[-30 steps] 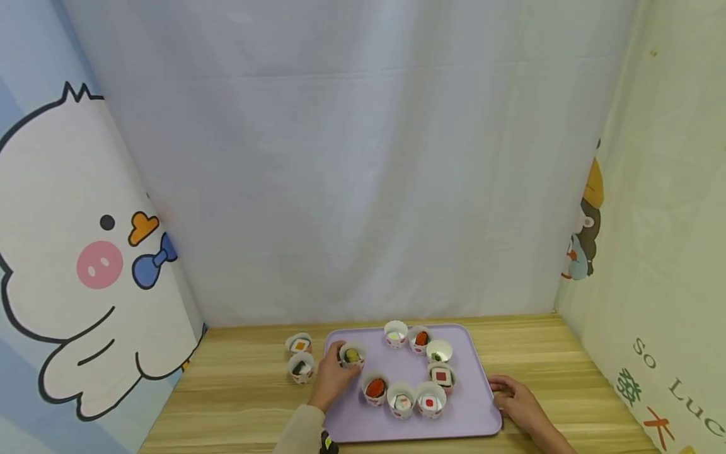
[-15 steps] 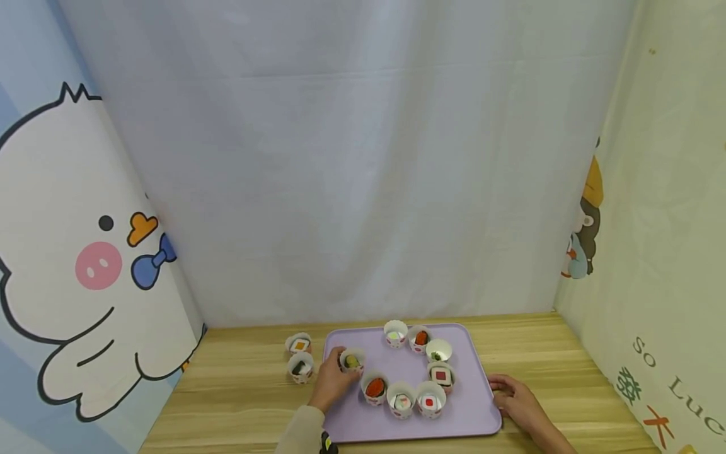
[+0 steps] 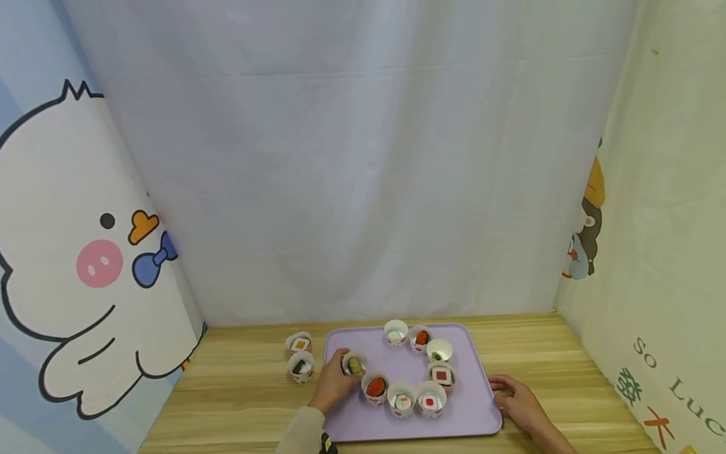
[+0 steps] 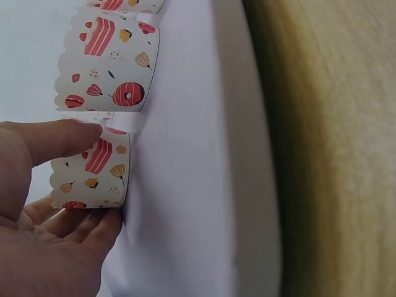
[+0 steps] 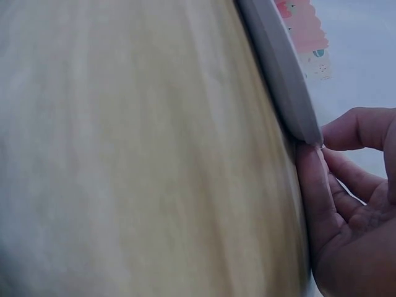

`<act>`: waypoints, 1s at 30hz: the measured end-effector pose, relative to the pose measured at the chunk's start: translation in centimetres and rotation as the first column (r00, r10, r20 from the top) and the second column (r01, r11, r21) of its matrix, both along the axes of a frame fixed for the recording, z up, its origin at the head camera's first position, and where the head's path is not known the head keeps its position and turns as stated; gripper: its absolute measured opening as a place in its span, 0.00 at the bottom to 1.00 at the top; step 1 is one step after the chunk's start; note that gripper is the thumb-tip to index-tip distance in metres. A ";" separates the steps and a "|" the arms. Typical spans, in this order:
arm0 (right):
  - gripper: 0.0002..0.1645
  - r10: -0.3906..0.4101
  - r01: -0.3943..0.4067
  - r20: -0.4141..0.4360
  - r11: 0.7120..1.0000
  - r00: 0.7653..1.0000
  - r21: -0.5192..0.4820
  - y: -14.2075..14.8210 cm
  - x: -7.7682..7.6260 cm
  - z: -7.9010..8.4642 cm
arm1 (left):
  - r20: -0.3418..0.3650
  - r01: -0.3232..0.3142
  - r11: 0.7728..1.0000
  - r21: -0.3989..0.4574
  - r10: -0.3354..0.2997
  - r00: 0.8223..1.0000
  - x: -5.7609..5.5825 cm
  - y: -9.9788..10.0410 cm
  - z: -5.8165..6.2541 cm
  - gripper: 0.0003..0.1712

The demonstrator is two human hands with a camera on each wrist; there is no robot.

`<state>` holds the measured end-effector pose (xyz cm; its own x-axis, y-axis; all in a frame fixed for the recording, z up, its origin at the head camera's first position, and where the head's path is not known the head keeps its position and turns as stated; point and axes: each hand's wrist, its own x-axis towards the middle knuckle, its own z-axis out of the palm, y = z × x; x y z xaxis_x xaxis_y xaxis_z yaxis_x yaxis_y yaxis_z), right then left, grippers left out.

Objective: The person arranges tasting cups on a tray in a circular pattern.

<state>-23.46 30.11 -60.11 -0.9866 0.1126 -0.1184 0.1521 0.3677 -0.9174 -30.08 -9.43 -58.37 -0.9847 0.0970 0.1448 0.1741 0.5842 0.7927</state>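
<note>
My left hand (image 3: 334, 381) holds a white paper baking cup (image 4: 93, 167) with a printed cake pattern, thumb on one side and fingers on the other. Inside the cup sits a small piece with a green top (image 3: 355, 366). It is at the left part of a lilac tray (image 3: 476, 410), beside a cup with a red-topped piece (image 3: 375, 388). Whether the cup touches the tray is hard to tell. At the tray's right edge, my right hand (image 3: 518, 403) pinches the rim (image 5: 306, 127) between thumb and fingers.
Several more filled paper cups (image 3: 401, 400) form a curved row on the tray, up to a cup (image 3: 396, 334) at its far side. Left of the tray, two cups (image 3: 300, 367) stand on the wooden table (image 3: 227, 391). A pale curtain (image 3: 363, 189) hangs behind.
The left hand and its cup have shifted slightly toward the person and to the right, closer to the red-topped piece's cup. My right hand stays at the tray's edge.
</note>
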 end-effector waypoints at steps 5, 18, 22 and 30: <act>0.31 -0.002 0.002 0.003 1.000 1.000 -0.003 0.0 0.0 0.1 | 0.002 0.042 0.999 0.012 -0.042 0.999 -0.1 -0.2 -0.2 0.36; 0.31 -0.008 0.008 0.000 1.000 1.000 -0.017 -0.1 0.0 0.1 | -0.035 0.122 0.992 -0.021 -0.122 0.992 0.0 0.1 0.1 0.36; 0.31 -0.003 0.003 -0.007 1.000 1.000 -0.013 -0.1 0.0 0.3 | 0.003 0.144 0.989 0.048 -0.144 0.990 0.0 0.0 0.2 0.37; 0.30 -0.002 0.002 -0.009 1.000 1.000 -0.016 -0.1 0.1 0.1 | 0.036 0.159 0.982 0.103 -0.163 0.986 0.0 -0.3 0.1 0.38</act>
